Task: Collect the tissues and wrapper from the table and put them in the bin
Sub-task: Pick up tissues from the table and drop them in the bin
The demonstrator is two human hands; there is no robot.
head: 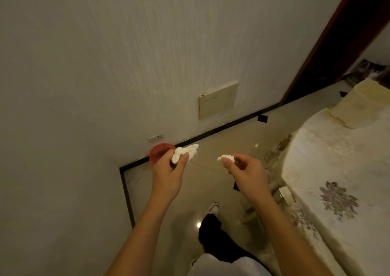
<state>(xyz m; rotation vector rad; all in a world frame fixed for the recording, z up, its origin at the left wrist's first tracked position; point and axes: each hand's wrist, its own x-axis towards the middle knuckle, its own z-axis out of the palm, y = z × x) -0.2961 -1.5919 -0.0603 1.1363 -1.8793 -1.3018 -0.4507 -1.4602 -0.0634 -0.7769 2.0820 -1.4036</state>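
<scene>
carrying a tissue (185, 151) pinched in the left grip (168, 175) just by the red bin (158, 152) and a smaller tissue (226, 158) pinched in the right grip (247, 174) right of that bin, the person seems done collecting with only the drop left, though no wrapper shows.

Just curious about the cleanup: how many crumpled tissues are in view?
2. A larger wad in the left hand; a smaller wad in the right hand. More may be hidden in the palms.

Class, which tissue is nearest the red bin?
The larger tissue in the left hand, beside the bin; the smaller tissue in the right hand is farther.
</scene>
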